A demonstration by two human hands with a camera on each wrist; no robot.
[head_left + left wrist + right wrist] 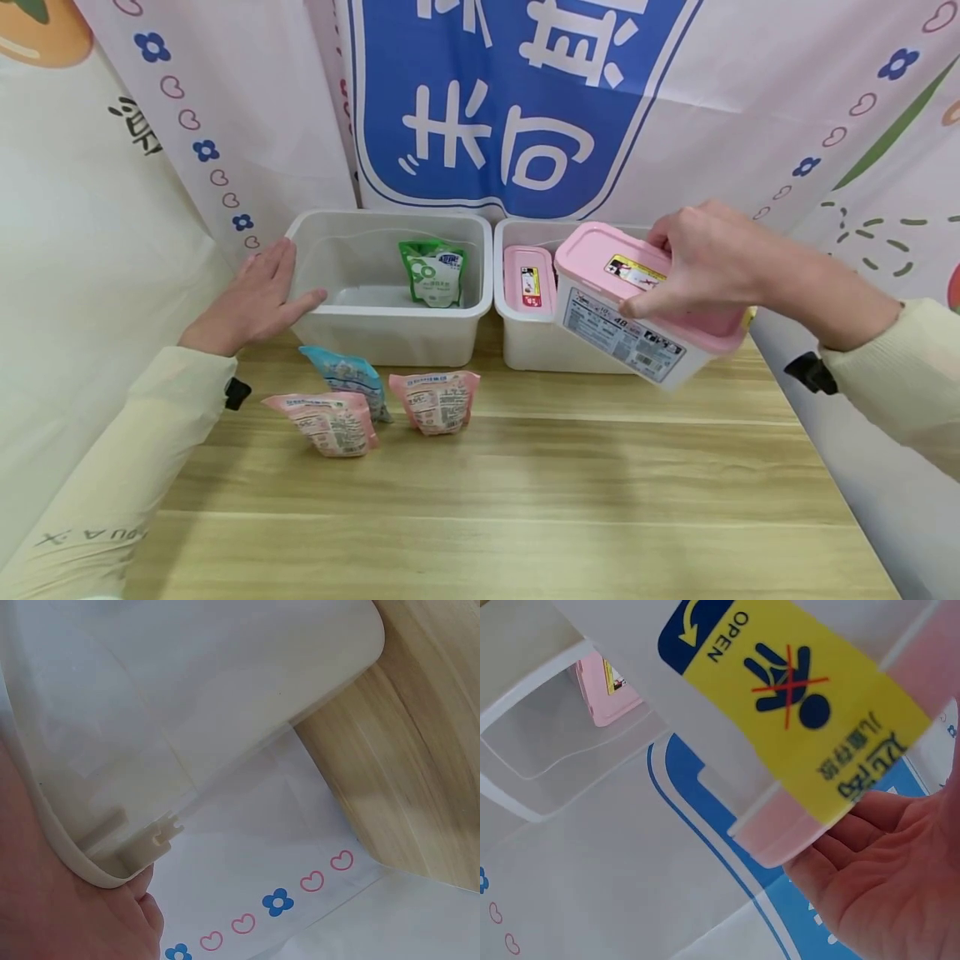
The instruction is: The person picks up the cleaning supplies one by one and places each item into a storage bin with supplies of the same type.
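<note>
In the head view my right hand [705,258] grips a white plastic box with a pink lid [622,333] from above. The thumb lies on its near edge and the fingers reach over the far one; the box is tilted, above the right bin [558,354]. From the right wrist view, a yellow warning label [802,697] shows on the box's end. My left hand [251,300] rests on the left corner of the left bin [382,333], fingers stretched along the rim and thumb over its front edge. Inside that bin a green pouch [435,275] leans at the right.
A second pink-lidded box [529,279] stands in the right bin's left side. On the wooden table [525,517], before the left bin, are a blue pouch [348,375] and two pink pouches, one left [333,423] and one right [437,402]. A printed curtain [495,100] hangs behind.
</note>
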